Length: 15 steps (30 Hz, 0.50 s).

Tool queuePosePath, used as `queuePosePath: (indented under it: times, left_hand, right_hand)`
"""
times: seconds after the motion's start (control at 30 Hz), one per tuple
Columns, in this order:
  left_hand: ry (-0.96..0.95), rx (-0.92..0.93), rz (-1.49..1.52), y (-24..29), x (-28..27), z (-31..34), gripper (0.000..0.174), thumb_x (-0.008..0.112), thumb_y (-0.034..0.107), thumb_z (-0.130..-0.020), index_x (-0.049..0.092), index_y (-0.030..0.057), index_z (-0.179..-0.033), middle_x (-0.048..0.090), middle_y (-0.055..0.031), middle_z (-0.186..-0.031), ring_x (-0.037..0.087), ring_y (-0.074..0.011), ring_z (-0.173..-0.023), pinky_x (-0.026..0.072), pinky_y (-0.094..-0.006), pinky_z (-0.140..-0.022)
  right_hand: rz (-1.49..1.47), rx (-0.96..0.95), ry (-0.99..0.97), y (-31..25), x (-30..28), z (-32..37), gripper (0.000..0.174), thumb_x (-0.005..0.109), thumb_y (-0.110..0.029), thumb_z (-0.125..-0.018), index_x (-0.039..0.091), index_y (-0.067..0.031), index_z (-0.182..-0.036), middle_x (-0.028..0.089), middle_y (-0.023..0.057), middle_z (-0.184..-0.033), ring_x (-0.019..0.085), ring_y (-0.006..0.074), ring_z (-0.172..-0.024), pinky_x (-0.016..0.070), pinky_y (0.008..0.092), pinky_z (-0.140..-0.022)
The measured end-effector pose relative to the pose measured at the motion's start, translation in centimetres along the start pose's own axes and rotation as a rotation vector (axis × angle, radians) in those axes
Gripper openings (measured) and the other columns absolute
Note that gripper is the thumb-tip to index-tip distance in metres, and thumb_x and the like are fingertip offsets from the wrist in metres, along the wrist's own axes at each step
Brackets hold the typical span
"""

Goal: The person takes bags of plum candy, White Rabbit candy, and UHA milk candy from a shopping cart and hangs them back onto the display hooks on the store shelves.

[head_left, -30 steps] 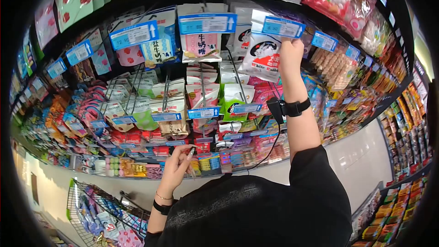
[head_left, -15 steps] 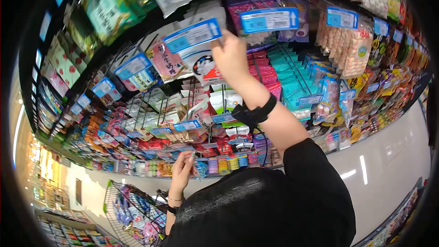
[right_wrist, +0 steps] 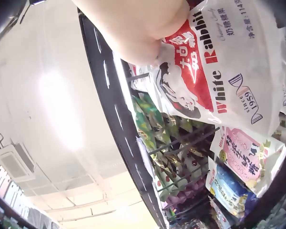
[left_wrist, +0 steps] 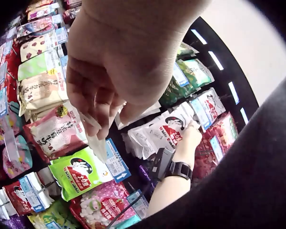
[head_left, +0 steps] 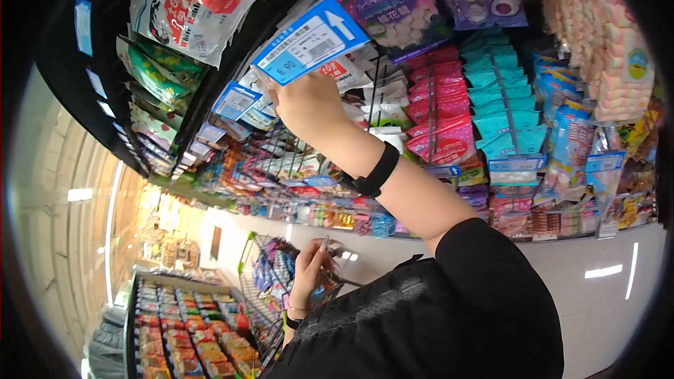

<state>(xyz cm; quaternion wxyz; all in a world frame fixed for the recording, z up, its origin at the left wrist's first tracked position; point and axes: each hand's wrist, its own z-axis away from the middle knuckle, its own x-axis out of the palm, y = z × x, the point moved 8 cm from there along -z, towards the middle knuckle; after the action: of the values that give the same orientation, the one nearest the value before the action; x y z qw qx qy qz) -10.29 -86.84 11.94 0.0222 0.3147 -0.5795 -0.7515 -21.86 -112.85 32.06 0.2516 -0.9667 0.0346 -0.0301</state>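
Observation:
My right hand (head_left: 309, 104) is up at the rack, just under a blue-edged price tag (head_left: 311, 41). In the left wrist view the fingers of that hand (left_wrist: 190, 139) grip the upper part of a white White Rabbit bag (left_wrist: 168, 131). The right wrist view has the bag (right_wrist: 233, 62) close up, with the hand (right_wrist: 140, 26) over its top edge, fingertips hidden. Low in front of the body, my left hand (head_left: 309, 270) is raised; in the left wrist view this hand (left_wrist: 119, 62) pinches a thin, pale, translucent item (left_wrist: 97, 147).
Pink bags (head_left: 439, 116), teal bags (head_left: 502, 98) and a purple bag (head_left: 393, 7) hang on rack hooks. A wire shopping cart (head_left: 247, 267) with goods inside stands beyond the left hand. Another packed shelf (head_left: 184, 323) is at lower left.
The head view has turned and come closer to the rack, so the cart and left shelf show more. The right hand stays at the white bag behind the tag; the left hand still holds the thin item.

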Motion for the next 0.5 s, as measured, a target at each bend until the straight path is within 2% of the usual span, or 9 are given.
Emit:
queuePosePath:
  times: [0.07,0.13,0.2,0.27,0.33,0.4,0.5]
  left_hand:
    - [0.086,0.019,0.002,1.5,-0.7,-0.2,0.025,0.045,0.02,-0.095,0.055,-0.0011,-0.104,0.056,-0.0021,-0.069,0.052,-0.0084,-0.061,0.0434,-0.0225,-0.059]
    - [0.183,0.128,-0.153,3.4,-2.9,-1.3,0.024,0.046,0.02,-0.094,0.056,-0.0001,-0.103,0.057,-0.0003,-0.074,0.051,-0.0075,-0.067,0.0423,-0.023,-0.065]
    - [0.32,0.23,-0.111,7.2,-4.6,-3.0,0.022,0.047,0.019,-0.094,0.056,0.0009,-0.102,0.059,-0.0013,-0.084,0.052,-0.0094,-0.079,0.041,-0.0248,-0.074]
    - [0.347,0.435,-0.223,11.9,-5.5,-5.6,0.029,0.045,0.021,-0.095,0.049,-0.0013,-0.113,0.057,-0.0108,-0.106,0.054,-0.0181,-0.097,0.0419,-0.0315,-0.089]
    - [0.342,0.551,0.027,16.4,-4.2,-8.3,0.041,0.042,0.026,-0.096,0.04,-0.0012,-0.126,0.049,-0.0133,-0.124,0.047,-0.0226,-0.116,0.0355,-0.0356,-0.099]
    - [0.247,0.6,0.115,19.1,-2.9,-11.4,0.049,0.038,0.031,-0.097,0.031,-0.0006,-0.134,0.04,-0.0139,-0.135,0.037,-0.025,-0.127,0.0295,-0.0384,-0.104]
    - [0.046,0.643,0.484,20.8,-1.5,-15.8,0.045,0.035,0.029,-0.098,0.033,-0.0005,-0.132,0.041,-0.0146,-0.134,0.038,-0.0238,-0.125,0.032,-0.0413,-0.104]
  right_hand:
    - [-0.02,0.0,-0.063,0.3,0.5,0.1,0.009,0.056,-0.012,-0.072,0.06,-0.0077,-0.065,0.06,0.0093,-0.062,0.062,0.0247,-0.056,0.0485,0.0364,-0.05]
    - [-0.105,0.039,-0.048,0.8,0.8,0.2,0.009,0.055,-0.012,-0.072,0.06,-0.0083,-0.066,0.061,0.0099,-0.062,0.062,0.0254,-0.054,0.0485,0.0371,-0.051]
    - [-0.162,0.093,-0.054,1.1,0.9,0.1,0.008,0.055,-0.012,-0.073,0.06,-0.0085,-0.068,0.061,0.0104,-0.058,0.062,0.0257,-0.052,0.049,0.0374,-0.052]
    - [-0.188,0.09,-0.03,1.1,0.7,0.0,0.006,0.055,-0.011,-0.073,0.06,-0.0081,-0.071,0.059,0.0112,-0.054,0.062,0.0256,-0.051,0.0491,0.036,-0.05]
    - [-0.138,0.091,-0.048,1.1,0.7,-0.1,0.005,0.055,-0.01,-0.073,0.059,-0.0075,-0.075,0.058,0.0119,-0.052,0.062,0.0257,-0.05,0.0486,0.035,-0.047]
    - [-0.156,0.061,-0.028,1.2,0.4,0.0,0.006,0.056,-0.01,-0.072,0.058,-0.0072,-0.077,0.058,0.0119,-0.053,0.062,0.0261,-0.05,0.0484,0.0344,-0.045]
    - [-0.134,0.027,-0.002,0.9,-0.1,0.0,0.008,0.057,-0.013,-0.07,0.059,-0.0071,-0.075,0.059,0.0114,-0.056,0.063,0.0261,-0.052,0.05,0.0345,-0.049]
